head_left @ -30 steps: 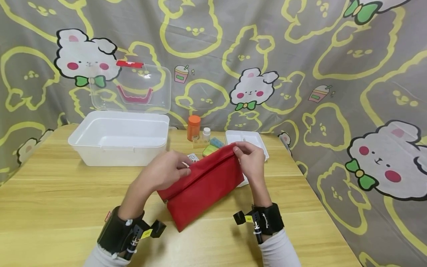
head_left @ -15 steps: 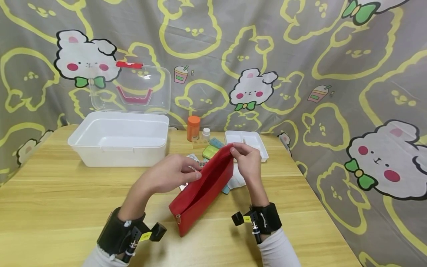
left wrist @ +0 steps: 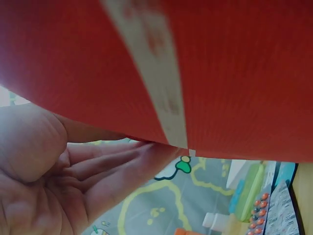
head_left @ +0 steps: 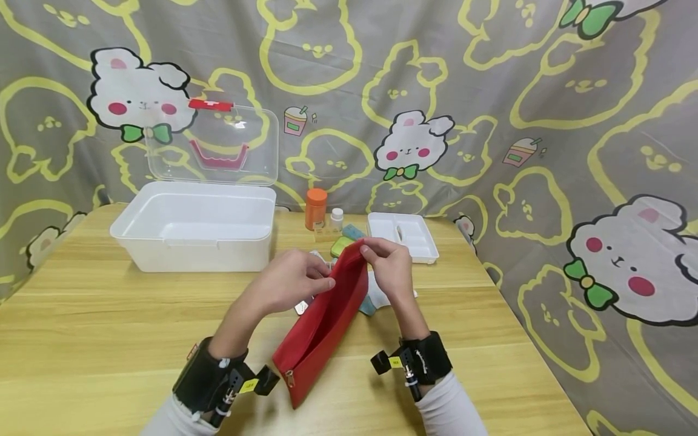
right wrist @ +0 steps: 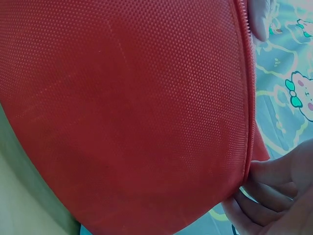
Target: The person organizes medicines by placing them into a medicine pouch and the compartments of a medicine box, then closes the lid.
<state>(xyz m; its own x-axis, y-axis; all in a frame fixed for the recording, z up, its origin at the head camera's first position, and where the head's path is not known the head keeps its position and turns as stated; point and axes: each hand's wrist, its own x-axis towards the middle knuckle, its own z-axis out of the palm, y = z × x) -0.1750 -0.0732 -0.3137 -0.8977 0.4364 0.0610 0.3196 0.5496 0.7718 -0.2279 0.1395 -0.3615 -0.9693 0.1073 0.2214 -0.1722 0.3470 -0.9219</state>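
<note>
A red zip pouch (head_left: 339, 336) hangs slantwise over the table, its zipped mouth spread apart. My left hand (head_left: 289, 281) pinches the mouth's left edge between thumb and fingers. At the upper far corner, my right hand (head_left: 389, 272) grips the pouch with thumb and curled fingers. The zip pull (head_left: 290, 379) dangles at the near end. In the left wrist view a pale strip (left wrist: 161, 83) runs across the red fabric, which partly hides the fingertips. The right wrist view shows the zip teeth (right wrist: 250, 98) along the edge.
Back left stands a white box (head_left: 196, 254) with its clear lid (head_left: 262, 142) raised. Behind the pouch are an orange bottle (head_left: 315, 209), a white-capped bottle (head_left: 337, 219), a yellow-green case (head_left: 340, 246), blister packs (left wrist: 259, 215) and a white divided tray (head_left: 422, 245).
The pouch has turned from showing its flat front to showing its mouth, which has spread wider. The right hand has moved left and slightly down, closer to the left hand.
</note>
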